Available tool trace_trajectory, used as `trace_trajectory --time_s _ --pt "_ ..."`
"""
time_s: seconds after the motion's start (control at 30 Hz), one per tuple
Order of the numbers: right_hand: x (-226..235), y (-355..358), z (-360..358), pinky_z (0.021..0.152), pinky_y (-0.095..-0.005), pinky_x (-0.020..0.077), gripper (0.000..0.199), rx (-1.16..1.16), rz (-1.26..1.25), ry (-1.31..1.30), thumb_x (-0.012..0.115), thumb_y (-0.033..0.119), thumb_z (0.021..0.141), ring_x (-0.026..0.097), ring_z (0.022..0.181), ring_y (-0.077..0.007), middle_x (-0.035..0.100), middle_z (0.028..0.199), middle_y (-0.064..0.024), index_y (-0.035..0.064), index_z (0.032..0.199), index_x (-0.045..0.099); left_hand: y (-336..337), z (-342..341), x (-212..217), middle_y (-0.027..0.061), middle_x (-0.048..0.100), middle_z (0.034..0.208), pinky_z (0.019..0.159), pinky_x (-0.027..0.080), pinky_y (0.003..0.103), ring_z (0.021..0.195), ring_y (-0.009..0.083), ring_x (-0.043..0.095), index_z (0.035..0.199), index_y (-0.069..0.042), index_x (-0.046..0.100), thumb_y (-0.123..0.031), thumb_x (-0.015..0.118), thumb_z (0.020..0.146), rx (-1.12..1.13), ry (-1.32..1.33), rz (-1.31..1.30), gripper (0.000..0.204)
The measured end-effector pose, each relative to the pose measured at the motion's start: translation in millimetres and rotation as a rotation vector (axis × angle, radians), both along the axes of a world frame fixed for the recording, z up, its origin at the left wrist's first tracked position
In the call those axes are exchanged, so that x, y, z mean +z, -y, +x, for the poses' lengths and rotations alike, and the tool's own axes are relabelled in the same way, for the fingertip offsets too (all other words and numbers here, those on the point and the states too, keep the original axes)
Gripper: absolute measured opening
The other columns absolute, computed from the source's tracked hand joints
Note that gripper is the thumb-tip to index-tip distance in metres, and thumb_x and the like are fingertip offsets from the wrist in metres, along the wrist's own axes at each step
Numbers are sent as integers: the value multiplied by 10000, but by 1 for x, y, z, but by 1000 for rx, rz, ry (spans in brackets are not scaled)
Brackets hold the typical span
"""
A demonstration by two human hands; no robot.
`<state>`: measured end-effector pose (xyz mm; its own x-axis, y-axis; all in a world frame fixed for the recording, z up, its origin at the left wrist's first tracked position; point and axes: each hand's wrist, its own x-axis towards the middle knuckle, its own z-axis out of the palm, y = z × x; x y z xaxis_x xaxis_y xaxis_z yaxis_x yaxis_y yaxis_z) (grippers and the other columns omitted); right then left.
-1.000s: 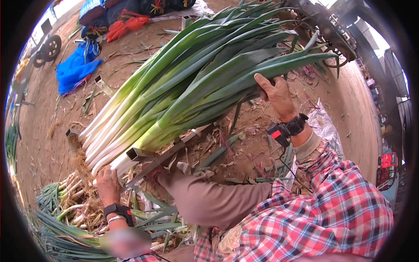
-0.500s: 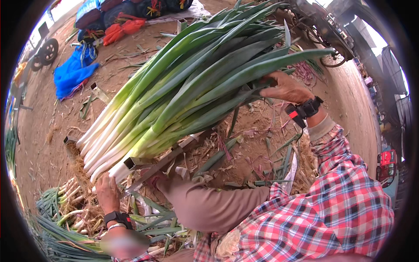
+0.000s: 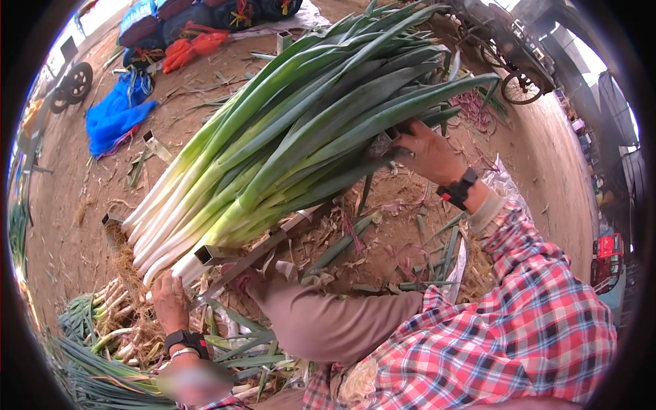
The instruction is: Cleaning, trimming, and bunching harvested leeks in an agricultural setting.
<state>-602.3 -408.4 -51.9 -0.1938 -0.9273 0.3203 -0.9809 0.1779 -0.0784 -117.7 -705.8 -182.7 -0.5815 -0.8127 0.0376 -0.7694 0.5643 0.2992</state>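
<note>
Both hands hold the leek bundle [image 3: 287, 143]: left hand [image 3: 169, 299] under roots, right hand [image 3: 430, 154] at leaves.

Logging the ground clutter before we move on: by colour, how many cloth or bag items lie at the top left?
Blue: 2, blue cloth and blue sack
Orange-red: 1, orange-red bag
Total: 3

Sunlit dirt floor [image 3: 75, 225], leaf scraps [image 3: 403, 246]
</note>
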Motion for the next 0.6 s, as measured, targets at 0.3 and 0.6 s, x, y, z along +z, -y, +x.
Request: trace_trajectory --time_s 0.3,0.6 --pt "59 28 8 741 -367 457 128 82 -8 -49 689 125 817 591 832 -274 568 832 -82 48 827 588 0 5 -6 206 601 1166 936 447 447 1082 379 552 1193 -10 598 -241 549 962 -8 -16 -33 330" --pt "17 40 -48 738 -383 476 90 23 116 101 637 94 837 609 833 -315 599 864 -117 25 886 607 -5 3 -7 192 602 1167 952 440 437 1090 370 543 1194 -31 603 -239 557 956 6 -68 -41 320"
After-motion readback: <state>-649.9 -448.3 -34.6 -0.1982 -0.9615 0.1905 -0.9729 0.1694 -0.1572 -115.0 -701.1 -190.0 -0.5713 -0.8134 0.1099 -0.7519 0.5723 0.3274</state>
